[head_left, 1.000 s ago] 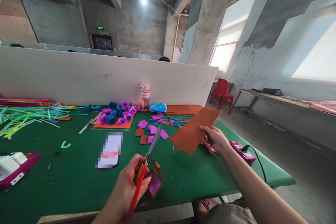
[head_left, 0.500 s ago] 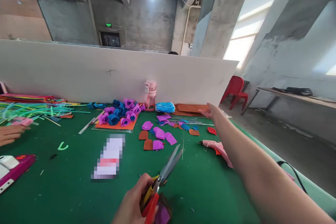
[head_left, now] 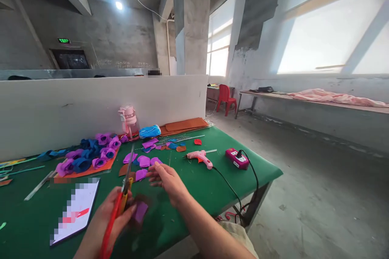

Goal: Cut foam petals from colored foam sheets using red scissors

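Note:
My left hand point(head_left: 114, 210) grips a pair of scissors point(head_left: 129, 166) with red and yellow handles, its blades pointing up and away. Right by the fingers of that hand is a purple piece point(head_left: 141, 211) with a blurred brown patch around it; I cannot tell whether the hand holds it. My right hand point(head_left: 165, 180) is open, fingers stretched to the left, over the table near the purple petal-shaped pieces point(head_left: 143, 161). Brown rounded pieces point(head_left: 123, 170) lie partly behind the scissors.
Purple and blue flowers point(head_left: 82, 164) rest on an orange sheet at the left. A phone-like device point(head_left: 75, 214) lies nearer. A pink glue gun point(head_left: 200, 157), a magenta power strip point(head_left: 237, 158), brown sheets point(head_left: 184, 126), a blue packet point(head_left: 150, 131) and a pink bottle point(head_left: 128, 120) are farther off.
My right hand has come back from the brown sheets at the far side to near my left hand. The view has turned right. The scissors stay in my left hand.

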The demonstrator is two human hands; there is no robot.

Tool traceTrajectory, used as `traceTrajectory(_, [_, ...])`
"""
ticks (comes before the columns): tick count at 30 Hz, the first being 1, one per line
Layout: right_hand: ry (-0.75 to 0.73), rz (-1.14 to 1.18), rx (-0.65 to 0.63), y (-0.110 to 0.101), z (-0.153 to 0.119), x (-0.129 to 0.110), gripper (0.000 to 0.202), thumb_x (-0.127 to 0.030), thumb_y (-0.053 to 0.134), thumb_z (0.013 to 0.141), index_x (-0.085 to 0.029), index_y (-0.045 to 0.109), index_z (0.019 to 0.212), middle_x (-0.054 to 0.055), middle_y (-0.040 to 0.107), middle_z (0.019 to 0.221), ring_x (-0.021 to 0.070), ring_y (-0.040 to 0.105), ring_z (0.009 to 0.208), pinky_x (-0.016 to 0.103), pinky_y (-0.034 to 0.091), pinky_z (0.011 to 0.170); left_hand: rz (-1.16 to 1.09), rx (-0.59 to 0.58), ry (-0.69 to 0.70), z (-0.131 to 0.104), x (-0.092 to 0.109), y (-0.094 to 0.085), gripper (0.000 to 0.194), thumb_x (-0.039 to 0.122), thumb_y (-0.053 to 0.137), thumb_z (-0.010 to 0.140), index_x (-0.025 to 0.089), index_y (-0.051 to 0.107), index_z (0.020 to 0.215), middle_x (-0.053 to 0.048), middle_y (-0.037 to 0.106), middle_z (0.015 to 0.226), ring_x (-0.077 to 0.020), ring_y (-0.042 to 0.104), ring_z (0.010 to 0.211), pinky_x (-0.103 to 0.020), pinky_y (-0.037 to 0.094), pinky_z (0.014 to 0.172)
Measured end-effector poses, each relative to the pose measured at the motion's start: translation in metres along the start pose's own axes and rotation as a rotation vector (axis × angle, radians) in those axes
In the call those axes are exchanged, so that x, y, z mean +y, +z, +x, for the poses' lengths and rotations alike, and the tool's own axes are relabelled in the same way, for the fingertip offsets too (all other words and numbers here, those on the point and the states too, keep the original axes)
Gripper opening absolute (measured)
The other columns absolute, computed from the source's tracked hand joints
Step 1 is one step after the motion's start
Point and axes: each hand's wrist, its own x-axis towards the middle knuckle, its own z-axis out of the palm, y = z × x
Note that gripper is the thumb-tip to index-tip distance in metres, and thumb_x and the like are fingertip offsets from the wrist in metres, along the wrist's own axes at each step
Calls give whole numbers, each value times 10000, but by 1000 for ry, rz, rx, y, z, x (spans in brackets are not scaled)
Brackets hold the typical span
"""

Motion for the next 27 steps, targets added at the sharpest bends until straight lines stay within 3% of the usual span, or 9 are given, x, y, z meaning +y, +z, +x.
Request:
traceTrajectory(5, [104,63,-76,3,-3,11,559,-664,666,595,-144,655,800,24,630,685,145,579,629,285,436,653,-141,79,-30,33,-5,5,463,452,716,646,196,536,988,-39,652,914,-247,652,886,-309,557,730])
traceTrajectory(11, [78,75,-40,12,-11,21,548,-436,856,417,-143,623,817,-6,631,690,113,556,606,244,429,607,-441,295,-124,32,-15,21,424,335,743,607,205,545,959,-3,623,902,-177,643,833,-256,545,713])
traceTrajectory(17, [43,38,41,22,-15,36,407,-372,842,450,-176,579,689,-54,578,568,84,480,496,215,382,491,-501,440,14,28,-12,30,364,295,750,553,191,548,837,29,582,770,-145,601,709,-233,518,648])
traceTrajectory(22, [-25,121,3,26,-17,38,319,-365,818,539,-181,619,707,1,681,727,142,622,699,275,479,725,-405,438,51,22,-18,33,296,297,692,624,188,529,847,15,595,756,-145,604,685,-252,509,653])
traceTrajectory(27, [-19,190,13,33,-19,47,276,-361,800,588,-189,639,732,5,691,743,154,637,720,302,489,775,-435,475,42,16,-20,35,267,293,665,662,196,510,858,22,584,767,-138,604,701,-254,503,675])
